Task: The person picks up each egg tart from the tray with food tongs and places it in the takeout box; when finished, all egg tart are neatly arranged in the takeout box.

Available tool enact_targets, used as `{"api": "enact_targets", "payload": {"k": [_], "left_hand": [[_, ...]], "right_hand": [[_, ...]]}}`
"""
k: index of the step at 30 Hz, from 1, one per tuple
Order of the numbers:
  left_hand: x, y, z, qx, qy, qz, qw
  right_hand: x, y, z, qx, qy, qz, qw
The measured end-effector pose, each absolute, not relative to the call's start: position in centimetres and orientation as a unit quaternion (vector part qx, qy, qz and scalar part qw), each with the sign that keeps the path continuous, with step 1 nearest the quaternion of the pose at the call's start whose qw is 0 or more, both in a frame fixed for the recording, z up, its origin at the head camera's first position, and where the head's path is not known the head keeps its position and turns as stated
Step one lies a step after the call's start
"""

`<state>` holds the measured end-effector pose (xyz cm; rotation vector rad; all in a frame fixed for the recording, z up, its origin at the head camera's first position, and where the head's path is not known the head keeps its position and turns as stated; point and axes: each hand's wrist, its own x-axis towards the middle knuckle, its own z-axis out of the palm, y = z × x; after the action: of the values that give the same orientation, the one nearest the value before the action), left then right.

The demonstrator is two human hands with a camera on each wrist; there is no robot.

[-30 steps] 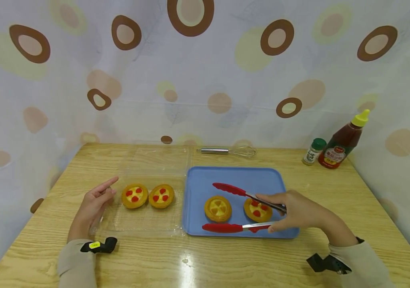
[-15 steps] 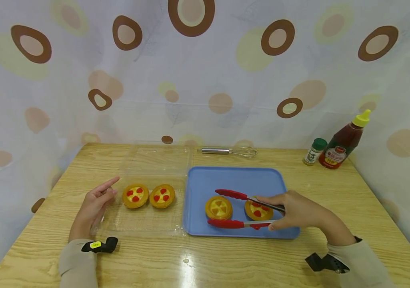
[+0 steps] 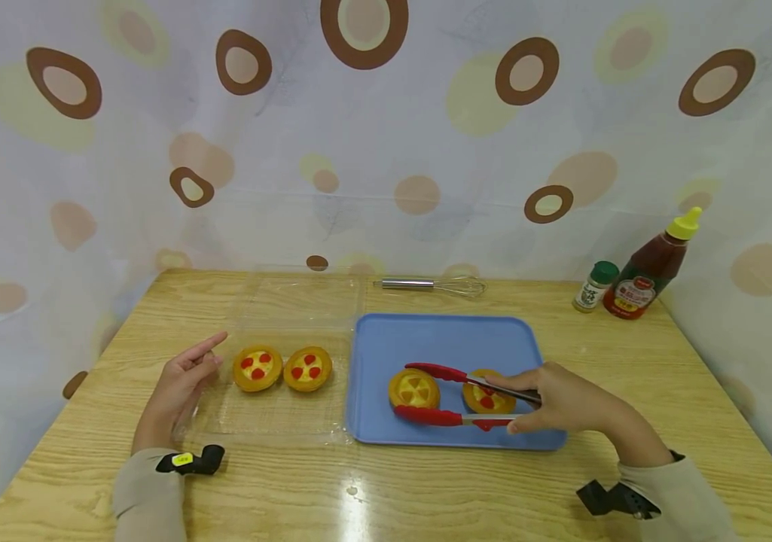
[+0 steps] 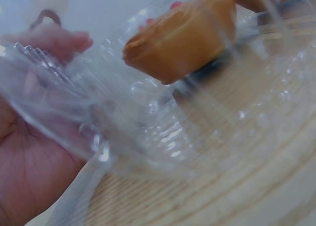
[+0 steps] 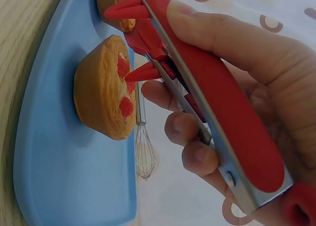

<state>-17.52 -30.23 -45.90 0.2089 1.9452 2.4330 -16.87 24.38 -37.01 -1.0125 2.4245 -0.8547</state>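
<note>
My right hand (image 3: 572, 403) grips red-tipped metal tongs (image 3: 429, 417) over a blue tray (image 3: 447, 339). The two tong tips stand apart on either side of an egg tart with yellow pieces (image 3: 415, 388); whether they touch it I cannot tell. Under the tong arms sits a tart with red pieces (image 3: 489, 400), seen large in the right wrist view. My left hand (image 3: 178, 388) rests against the left side of a clear plastic box (image 3: 270, 421), index finger straight. In the left wrist view its palm (image 4: 34, 171) partly shows through the plastic. Two red-topped tarts (image 3: 257, 368) lie inside.
The box's clear lid (image 3: 297, 297) lies folded back behind it. A whisk (image 3: 433, 284) lies behind the tray. At the back right stand a green-capped seasoning jar (image 3: 596, 287) and a sauce bottle (image 3: 650, 271) with a yellow cap. A patterned curtain (image 3: 386, 150) borders the table.
The tong tips have come closer together and shifted slightly right, now bracketing the yellow-topped tart. My left hand and the box stay in place; the whole view shifts a little.
</note>
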Motion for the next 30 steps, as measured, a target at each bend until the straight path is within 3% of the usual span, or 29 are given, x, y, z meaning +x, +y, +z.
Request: {"api": "enact_targets", "payload": {"k": [20,30], "left_hand": [[-17.4,-30.0,-45.7,0.059,0.626,0.778,0.016],[-17.3,-30.0,-45.5,0.049,0.63,0.775,0.014]], "right_hand": [[-16.7,24.6,-35.4,-0.378,0.856,-0.314,0.161],[-17.7,22.4,-33.5,-0.38,0.869,-0.285,0.142]]}}
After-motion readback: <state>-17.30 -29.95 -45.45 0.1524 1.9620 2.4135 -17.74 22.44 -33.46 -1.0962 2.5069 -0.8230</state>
